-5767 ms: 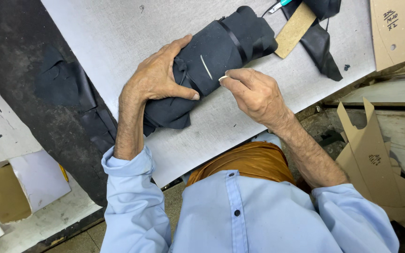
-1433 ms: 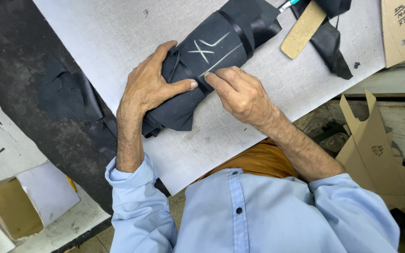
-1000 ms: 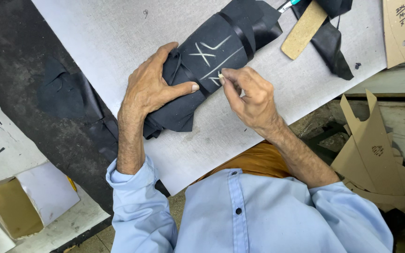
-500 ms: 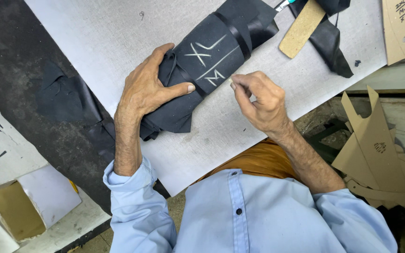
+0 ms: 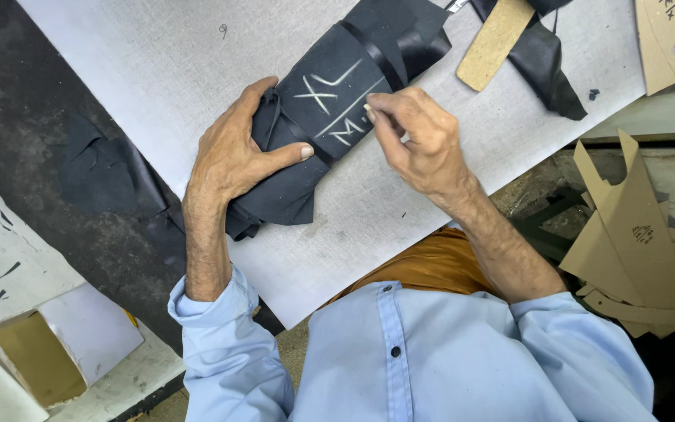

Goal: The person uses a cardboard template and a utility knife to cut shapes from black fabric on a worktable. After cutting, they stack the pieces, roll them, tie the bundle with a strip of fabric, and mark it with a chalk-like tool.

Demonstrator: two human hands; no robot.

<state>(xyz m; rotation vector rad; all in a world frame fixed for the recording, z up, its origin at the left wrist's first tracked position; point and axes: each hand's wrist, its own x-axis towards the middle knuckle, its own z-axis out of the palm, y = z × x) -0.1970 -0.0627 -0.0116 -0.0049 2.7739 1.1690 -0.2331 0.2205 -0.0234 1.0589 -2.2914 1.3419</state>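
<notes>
We see a rolled bundle of dark fabric [image 5: 330, 117] lying aslant on the grey desk [image 5: 158, 70], near the desk's far edge, with white chalk marks drawn across its upper face and a dark strip tied around it. Our left hand [image 5: 236, 152] lies over the nearer end of the bundle, fingers wrapped about the cloth and thumb stretched along its side, pressing it down. Our right hand [image 5: 419, 137] hovers at the bundle's right side, its fingertips pinched together on a small pale piece of chalk [image 5: 369, 109], the tip touching the fabric just beside the marks. Farther toward the desk's far right corner we note a tan cardboard strip [image 5: 494, 43] resting on another dark cloth piece [image 5: 548, 62]. Off the desk's right edge stand brown cardboard pattern pieces [image 5: 634, 234]. Off the left edge, a dark scrap of fabric [image 5: 107, 176] lies on a black surface.
</notes>
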